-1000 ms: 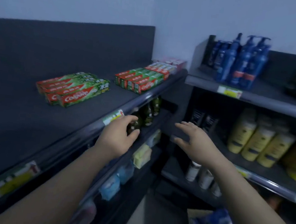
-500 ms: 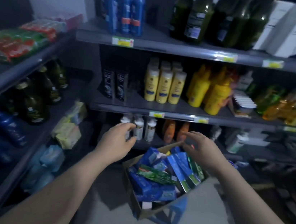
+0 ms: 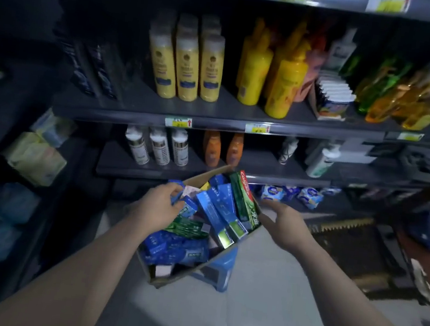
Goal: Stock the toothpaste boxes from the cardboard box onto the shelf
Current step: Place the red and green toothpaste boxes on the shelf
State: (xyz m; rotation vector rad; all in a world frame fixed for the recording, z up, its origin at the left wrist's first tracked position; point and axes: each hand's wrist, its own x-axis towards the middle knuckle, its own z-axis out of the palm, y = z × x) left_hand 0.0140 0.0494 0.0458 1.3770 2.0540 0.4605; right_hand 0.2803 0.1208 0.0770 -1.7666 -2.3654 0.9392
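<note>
An open cardboard box (image 3: 169,279) stands on a small blue stool (image 3: 222,267) on the floor in front of me. It is full of toothpaste boxes, mostly blue ones (image 3: 215,207), with a green and red Colgate box (image 3: 245,197) leaning at its right side. My left hand (image 3: 160,206) is inside the box at its left side, thumb and fingers pinching the end of a blue toothpaste box (image 3: 177,199). My right hand (image 3: 284,221) hovers just outside the box's right edge, fingers spread, holding nothing. The toothpaste shelf is out of view.
A dark shelf unit (image 3: 213,123) behind the box carries yellow bottles (image 3: 185,68), white bottles (image 3: 160,146) and orange bottles (image 3: 211,148). Another shelf unit on the left holds soft packs (image 3: 35,158). A doormat (image 3: 345,243) lies on the right, grey floor below.
My view swung from the toothpaste shelf on the left down to the cardboard box. Both hands dropped toward it; the left went in among the blue boxes, the right stopped beside it.
</note>
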